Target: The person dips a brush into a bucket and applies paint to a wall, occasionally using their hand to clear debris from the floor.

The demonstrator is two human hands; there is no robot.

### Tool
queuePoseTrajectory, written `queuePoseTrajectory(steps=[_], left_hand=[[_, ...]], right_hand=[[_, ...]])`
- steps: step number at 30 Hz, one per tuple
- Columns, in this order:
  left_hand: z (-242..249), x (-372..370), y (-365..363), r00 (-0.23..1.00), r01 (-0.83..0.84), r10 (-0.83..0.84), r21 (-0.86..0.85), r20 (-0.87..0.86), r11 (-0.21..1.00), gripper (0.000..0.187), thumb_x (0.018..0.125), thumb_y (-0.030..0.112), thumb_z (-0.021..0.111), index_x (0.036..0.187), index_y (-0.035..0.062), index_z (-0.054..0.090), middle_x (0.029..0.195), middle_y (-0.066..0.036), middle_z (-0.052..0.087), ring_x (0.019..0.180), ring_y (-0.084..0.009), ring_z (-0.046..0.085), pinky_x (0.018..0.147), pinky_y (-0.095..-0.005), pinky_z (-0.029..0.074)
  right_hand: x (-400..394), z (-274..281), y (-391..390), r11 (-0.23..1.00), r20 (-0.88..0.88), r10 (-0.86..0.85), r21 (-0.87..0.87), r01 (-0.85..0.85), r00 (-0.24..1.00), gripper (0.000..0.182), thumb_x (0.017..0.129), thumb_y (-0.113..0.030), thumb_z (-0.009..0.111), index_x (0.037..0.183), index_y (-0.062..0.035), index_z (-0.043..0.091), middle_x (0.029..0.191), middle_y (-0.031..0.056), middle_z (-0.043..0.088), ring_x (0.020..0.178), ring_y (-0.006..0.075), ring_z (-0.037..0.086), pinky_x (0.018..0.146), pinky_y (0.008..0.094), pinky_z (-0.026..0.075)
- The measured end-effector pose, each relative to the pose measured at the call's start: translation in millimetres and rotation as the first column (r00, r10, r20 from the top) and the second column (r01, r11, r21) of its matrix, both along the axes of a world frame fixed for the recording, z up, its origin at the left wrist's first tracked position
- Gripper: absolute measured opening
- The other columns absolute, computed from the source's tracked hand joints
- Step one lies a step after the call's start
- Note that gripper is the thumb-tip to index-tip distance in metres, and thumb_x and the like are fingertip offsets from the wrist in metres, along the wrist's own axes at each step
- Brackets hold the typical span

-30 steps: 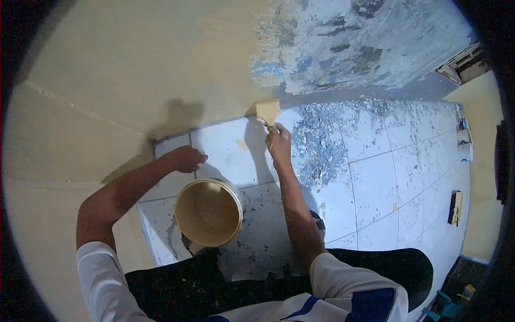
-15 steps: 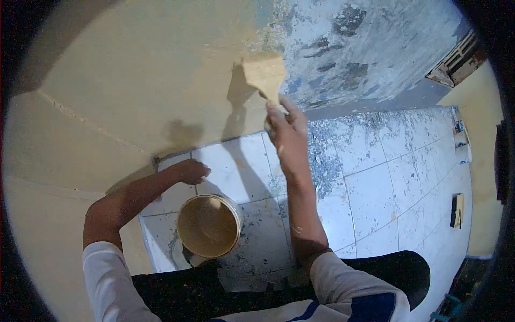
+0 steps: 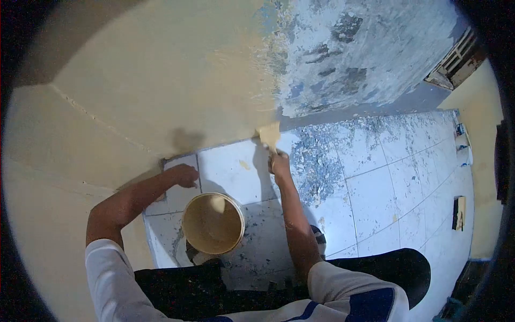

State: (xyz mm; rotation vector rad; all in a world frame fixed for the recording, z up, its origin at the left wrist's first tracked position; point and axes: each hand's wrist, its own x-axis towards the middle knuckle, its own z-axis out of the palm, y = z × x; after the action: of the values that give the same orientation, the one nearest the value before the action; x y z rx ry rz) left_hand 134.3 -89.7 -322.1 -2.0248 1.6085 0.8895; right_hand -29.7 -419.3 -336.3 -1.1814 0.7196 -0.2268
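Observation:
My right hand grips the handle of a wide, flat paintbrush covered in cream-yellow paint. The brush's broad end is against the bottom of the wall, close to where wall and floor meet. My left hand is curled closed above the floor near the wall, with nothing visible sticking out of it. Just below that hand stands a round paint bucket, its inside coated with cream-yellow paint. The wall is cream-yellow paint on the left and bare, scraped grey-blue plaster on the right.
Loose paint flakes lie scattered over the white floor tiles. A small dark-and-yellow block rests at the far right, with white containers above it. A window-like frame is at upper right.
My right hand has brought the paintbrush down the wall to its base near the floor. My left hand has shifted slightly left and stays curled.

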Motion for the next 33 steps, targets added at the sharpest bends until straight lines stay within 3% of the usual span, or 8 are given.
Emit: queuePoseTrajectory(steps=[2, 5, 10, 21, 24, 27, 30, 33], left_hand=[[3, -8, 4, 1.0, 0.025, -0.025, -0.012, -0.017, 1.0, 0.04, 0.087, 0.045, 0.056, 0.101, 0.007, 0.06, 0.098, -0.015, 0.064, 0.097, -0.0355, 0.061, 0.084, -0.0487, 0.049], [24, -24, -11, 1.0, -0.023, 0.023, 0.011, -0.02, 1.0, 0.039, 0.088, 0.043, 0.056, 0.101, 0.0059, 0.059, 0.096, -0.016, 0.064, 0.094, -0.0369, 0.061, 0.083, -0.0489, 0.049], [26, -17, -21, 0.999, -0.028, 0.027, -0.038, -0.034, 0.999, 0.039, 0.088, 0.041, 0.056, 0.101, 0.0049, 0.057, 0.096, -0.017, 0.064, 0.095, -0.0374, 0.062, 0.082, -0.0494, 0.049], [25, -14, -15, 1.0, -0.015, 0.015, -0.027, -0.003, 1.0, 0.036, 0.085, 0.034, 0.058, 0.102, 0.0024, 0.058, 0.096, -0.02, 0.065, 0.093, -0.0368, 0.063, 0.082, -0.049, 0.05], [34, -13, -19, 0.999, -0.041, 0.04, -0.047, -0.019, 0.998, 0.034, 0.084, 0.03, 0.058, 0.102, 0.0007, 0.06, 0.098, -0.02, 0.066, 0.094, -0.0364, 0.064, 0.083, -0.0478, 0.051], [33, -12, -22, 0.999, -0.047, 0.046, -0.046, -0.023, 0.998, 0.034, 0.084, 0.03, 0.057, 0.102, 0.0008, 0.06, 0.098, -0.021, 0.065, 0.095, -0.0363, 0.063, 0.084, -0.0474, 0.051], [34, -10, -22, 0.998, -0.062, 0.062, -0.001, -0.014, 0.998, 0.035, 0.084, 0.031, 0.058, 0.102, 0.0007, 0.059, 0.098, -0.02, 0.065, 0.096, -0.0359, 0.063, 0.084, -0.0476, 0.051], [32, -14, -25, 0.999, -0.049, 0.049, -0.014, 0.006, 0.999, 0.037, 0.084, 0.033, 0.059, 0.102, 0.0006, 0.059, 0.097, -0.02, 0.065, 0.096, -0.0356, 0.063, 0.083, -0.0479, 0.051]], right_hand=[[-5, -33, 0, 0.997, -0.1, -0.041, 0.055, 0.047, 0.994, 0.021, 0.094, -0.028, 0.056, 0.095, -0.0083, 0.064, 0.053, -0.0063, 0.04, 0.039, 0.005, 0.032, 0.036, 0.0235, 0.022], [-20, 4, 1, 0.979, -0.074, 0.035, 0.203, -0.019, 0.997, 0.02, 0.094, -0.027, 0.057, 0.095, -0.0078, 0.064, 0.055, -0.0049, 0.043, 0.04, 0.0053, 0.034, 0.036, 0.023, 0.023], [14, 107, 7, 0.998, 0.149, 0.006, 0.063, -0.015, 0.989, 0.018, 0.092, -0.024, 0.058, 0.086, -0.0066, 0.059, 0.056, -0.006, 0.042, 0.044, 0.0052, 0.037, 0.039, 0.0231, 0.026], [2, 268, 18, 0.987, 0.54, 0.082, -0.158, 0.006, 0.837, 0.027, 0.095, -0.023, 0.057, 0.112, -0.0023, 0.059, 0.06, -0.0086, 0.039, 0.049, 0.0008, 0.032, 0.043, 0.0185, 0.023], [1, 225, 15, 0.984, 0.439, 0.074, -0.176, 0.005, 0.896, 0.026, 0.094, -0.02, 0.057, 0.111, -0.0006, 0.061, 0.066, -0.0053, 0.044, 0.055, 0.0028, 0.036, 0.048, 0.0206, 0.03], [22, 99, 13, 0.927, 0.211, 0.008, -0.369, 0.072, 0.977, 0.027, 0.095, -0.023, 0.054, 0.108, -0.0033, 0.065, 0.062, -0.0041, 0.046, 0.052, 0.006, 0.04, 0.047, 0.0237, 0.031], [7, 47, 13, 0.997, 0.106, 0.067, -0.053, -0.062, 0.992, 0.025, 0.095, -0.025, 0.055, 0.107, -0.0058, 0.064, 0.055, -0.0085, 0.038, 0.043, 0.0033, 0.034, 0.04, 0.0212, 0.024], [-3, -28, 5, 0.998, -0.085, 0.009, -0.055, -0.013, 0.996, 0.024, 0.093, -0.025, 0.056, 0.102, -0.0047, 0.065, 0.055, -0.0063, 0.041, 0.042, 0.0066, 0.036, 0.039, 0.0249, 0.025]])
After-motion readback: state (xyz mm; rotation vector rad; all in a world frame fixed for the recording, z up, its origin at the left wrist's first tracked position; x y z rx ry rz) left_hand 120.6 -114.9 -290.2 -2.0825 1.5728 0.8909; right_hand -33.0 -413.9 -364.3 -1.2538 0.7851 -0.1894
